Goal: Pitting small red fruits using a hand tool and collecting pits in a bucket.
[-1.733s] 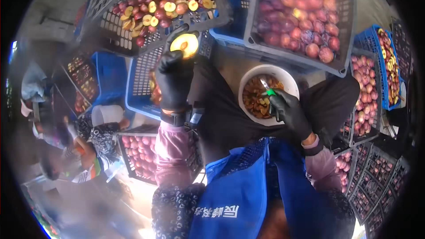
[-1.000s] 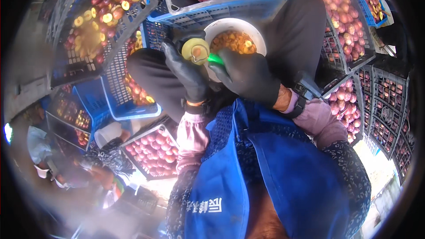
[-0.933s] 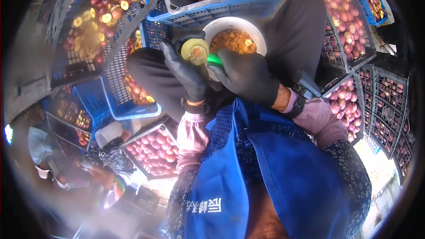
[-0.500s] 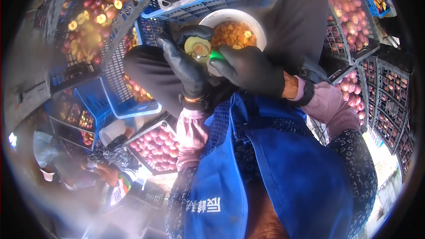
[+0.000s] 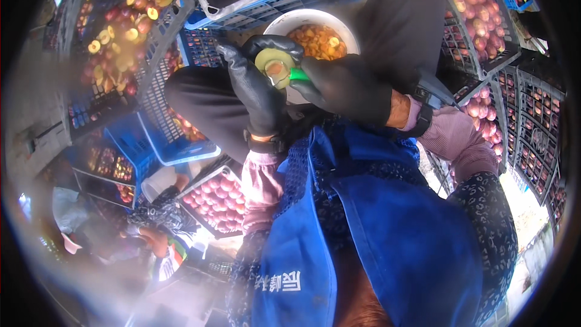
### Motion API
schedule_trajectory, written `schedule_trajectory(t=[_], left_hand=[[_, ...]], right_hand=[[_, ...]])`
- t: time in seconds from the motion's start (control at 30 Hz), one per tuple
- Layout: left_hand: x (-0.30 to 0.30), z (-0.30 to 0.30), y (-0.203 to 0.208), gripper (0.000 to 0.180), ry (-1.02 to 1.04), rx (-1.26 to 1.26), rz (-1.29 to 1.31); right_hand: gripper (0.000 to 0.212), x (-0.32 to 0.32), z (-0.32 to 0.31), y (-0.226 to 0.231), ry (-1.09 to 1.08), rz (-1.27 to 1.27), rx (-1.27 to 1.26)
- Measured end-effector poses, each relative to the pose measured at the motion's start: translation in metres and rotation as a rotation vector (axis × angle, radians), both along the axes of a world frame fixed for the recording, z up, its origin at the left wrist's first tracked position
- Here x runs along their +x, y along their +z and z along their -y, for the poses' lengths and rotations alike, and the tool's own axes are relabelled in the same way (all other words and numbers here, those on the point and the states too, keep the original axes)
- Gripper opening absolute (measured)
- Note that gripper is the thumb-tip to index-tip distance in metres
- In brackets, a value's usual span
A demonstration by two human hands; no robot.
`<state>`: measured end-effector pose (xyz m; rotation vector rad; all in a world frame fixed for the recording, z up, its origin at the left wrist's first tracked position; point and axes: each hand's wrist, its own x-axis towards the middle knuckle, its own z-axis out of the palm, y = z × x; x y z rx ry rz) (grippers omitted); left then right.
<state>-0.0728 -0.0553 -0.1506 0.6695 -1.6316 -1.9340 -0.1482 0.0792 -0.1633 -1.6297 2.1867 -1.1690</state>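
- Cupping a plum half (image 5: 264, 60) in the black-gloved left hand (image 5: 257, 94), cut face up; curling partway around it, neither flat nor clenched; can't tell how hard a squeeze
- Gripping a green-handled hand tool (image 5: 298, 75) in the black-gloved right hand (image 5: 351, 88); wrapped snugly around the handle, with just a bit of green poking out; holding the metal tip (image 5: 278, 82) over the cut face, seemingly right by the brownish centre; too small and shiny to tell how deep
- Biggest worry: could jab the left palm, by pushing too hard through soft flesh, tip aimed straight at the cupping hand
- Could also skid off sideways and nick the glove, by levering at a bad angle
- Might mash or split the plum half, from clamping down too tight; might lose it altogether, from cupping too loosely against a twist
- If dropped, could land near or in the white bucket (image 5: 279, 22), just beyond both hands, among orange-brown scraps (image 5: 318, 41); would be a pain to fish out
- Also worth noting: cut and whole plums (image 5: 131, 34) mixed in a black mesh crate (image 5: 189, 6) off to the left
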Motion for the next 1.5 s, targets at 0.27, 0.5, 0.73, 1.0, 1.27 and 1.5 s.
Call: schedule_trajectory(t=[0.27,0.5,0.73,1.0,1.27,1.5], left_hand=[[-0.006,-0.009,0.003,0.079,0.069,-0.155,0.047],[-0.004,-0.007,-0.009,0.072,0.055,-0.160,0.034],[-0.007,-0.006,-0.019,0.063,0.042,-0.069,-0.106],[-0.020,-0.013,-0.040,0.059,0.116,0.326,-0.072],[-0.013,0.007,-0.081,0.049,0.223,0.144,0.043],[0.015,0.028,-0.061,0.029,0.331,-0.423,0.338]], right_hand=[[0.034,0.005,-0.004,-0.003,-0.015,0.141,0.054],[0.037,0.004,-0.003,-0.012,0.140,1.013,-0.009],[0.039,-0.020,-0.008,0.014,0.337,1.891,0.365],[0.040,0.004,0.003,-0.029,0.128,1.440,0.133],[0.032,-0.013,0.001,-0.019,0.192,1.965,0.109],[0.029,-0.002,-0.001,-0.065,-0.163,0.006,0.341]])
